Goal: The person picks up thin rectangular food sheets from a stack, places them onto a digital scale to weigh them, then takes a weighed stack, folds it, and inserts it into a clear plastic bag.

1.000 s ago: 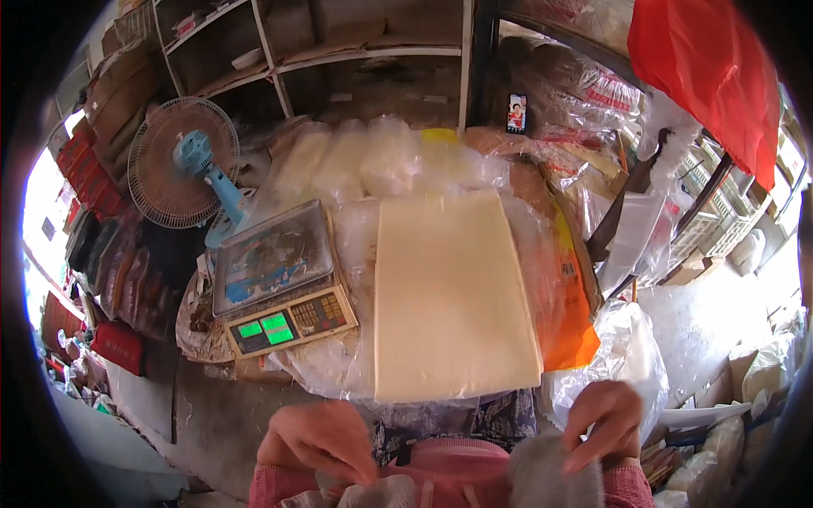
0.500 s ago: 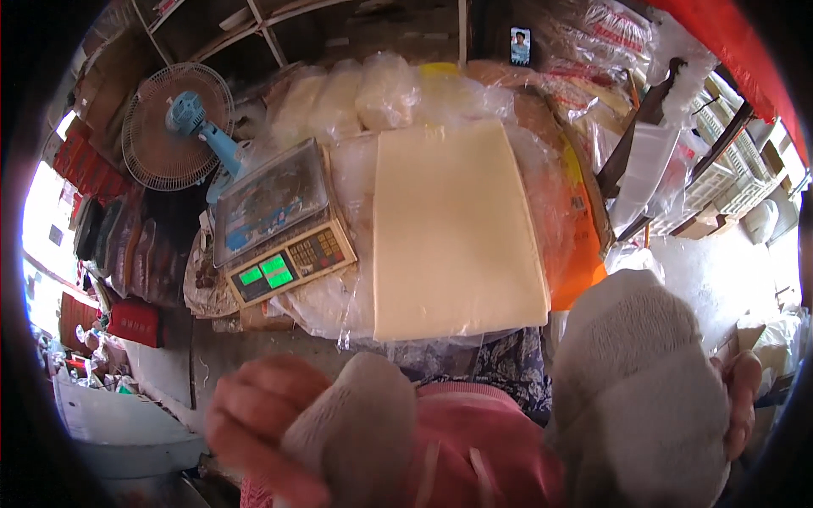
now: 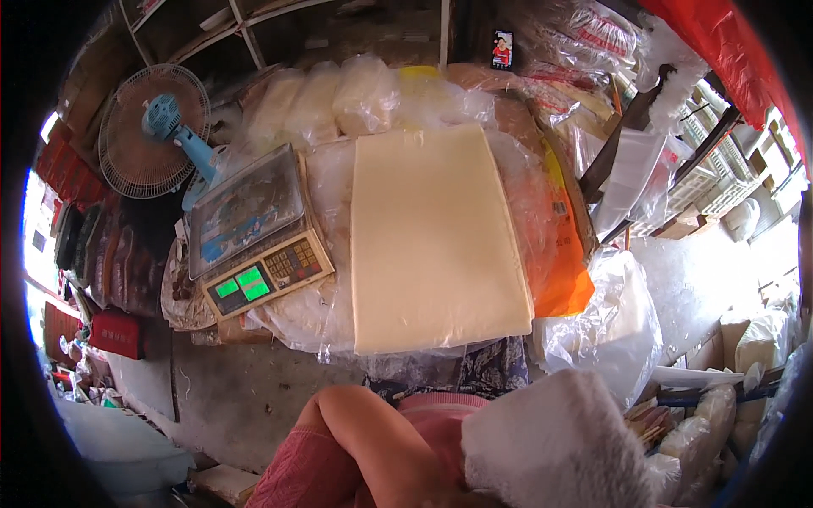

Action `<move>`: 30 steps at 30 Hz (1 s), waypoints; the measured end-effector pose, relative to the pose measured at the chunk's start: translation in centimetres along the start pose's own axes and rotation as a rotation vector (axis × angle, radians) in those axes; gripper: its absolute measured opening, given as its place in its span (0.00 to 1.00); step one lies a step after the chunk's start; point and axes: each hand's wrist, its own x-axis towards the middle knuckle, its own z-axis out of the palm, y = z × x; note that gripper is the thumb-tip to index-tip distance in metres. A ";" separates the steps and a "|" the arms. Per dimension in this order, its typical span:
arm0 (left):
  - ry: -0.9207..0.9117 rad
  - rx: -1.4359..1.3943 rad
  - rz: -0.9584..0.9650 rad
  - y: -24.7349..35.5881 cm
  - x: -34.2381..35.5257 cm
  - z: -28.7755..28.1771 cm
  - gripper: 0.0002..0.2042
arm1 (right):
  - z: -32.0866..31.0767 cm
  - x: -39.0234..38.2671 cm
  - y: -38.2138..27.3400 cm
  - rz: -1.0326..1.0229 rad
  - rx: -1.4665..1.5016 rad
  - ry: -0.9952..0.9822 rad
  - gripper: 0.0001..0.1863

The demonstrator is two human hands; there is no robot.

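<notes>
Filling five o'clock, a white cloth (image 3: pixel 559 440) hides both hands, grip impossible to tell; cream slab (image 3: pixel 432 237) at twelve.

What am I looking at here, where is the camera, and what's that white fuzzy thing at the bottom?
No machine here: a person wears a wide fisheye camera on the head, looking down, so edges bend. The bare left forearm rises from the bottom edge; neither hand shows clearly. The white fluffy cloth bundle sits close under the camera at lower right; what holds it is hidden. Ahead lies a large cream rectangular slab on clear plastic sheeting. Left of it stands a digital weighing scale with green displays, and beyond that a blue electric fan.
</notes>
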 end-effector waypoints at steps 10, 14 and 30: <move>-0.031 -0.013 -0.001 -0.5 -0.2 -1.2 0.16 | -0.4 -0.3 0.3 -0.049 0.081 0.021 0.11; -0.053 -0.026 0.003 -0.7 -0.1 -1.3 0.18 | -0.6 -0.1 -0.1 -0.069 0.115 0.029 0.11; 0.017 0.289 -0.067 4.1 -1.3 -4.2 0.23 | -5.3 2.1 -5.0 0.150 -0.120 0.162 0.15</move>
